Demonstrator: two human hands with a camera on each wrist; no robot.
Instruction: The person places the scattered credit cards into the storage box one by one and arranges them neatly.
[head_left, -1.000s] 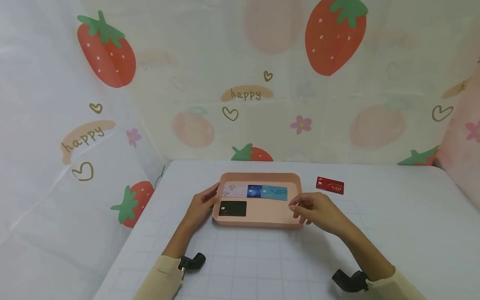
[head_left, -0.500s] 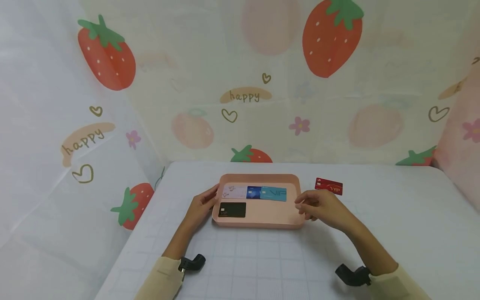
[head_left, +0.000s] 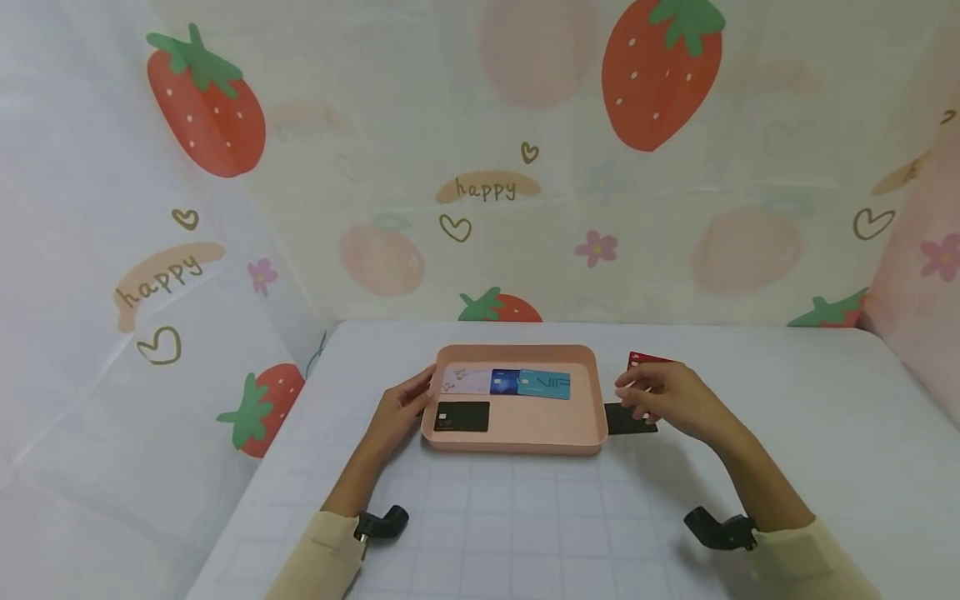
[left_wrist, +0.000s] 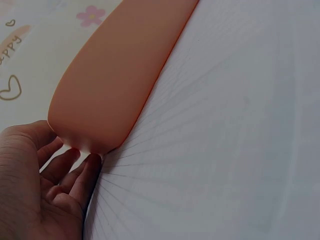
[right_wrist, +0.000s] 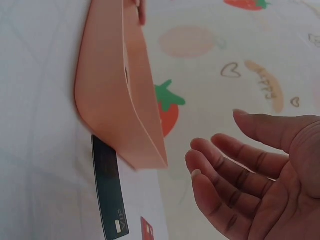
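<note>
A shallow pink tray (head_left: 555, 429) lies on the white table. My left hand (head_left: 395, 417) holds its left end, fingertips against the outer wall in the left wrist view. In the tray sit a pale floral card (head_left: 467, 382), a blue card (head_left: 504, 382), a light-blue VIP card (head_left: 545, 384) and, in front, a black VIP card (head_left: 461, 417). A second black card (head_left: 630, 420) lies on the table beside the tray's right end. Above it hovers my right hand (head_left: 675, 402), fingers loosely bent and holding nothing in the right wrist view (right_wrist: 250, 175).
A red card (head_left: 647, 358) lies on the table behind my right hand, which partly covers it. Behind the table hangs a strawberry-patterned cloth (head_left: 510, 267). The white table (head_left: 525, 517) extends in front of the tray and far to the right.
My right hand has moved right, from over the tray's right end to past it. The black card on the table has come into view, and the red card is now partly covered.
</note>
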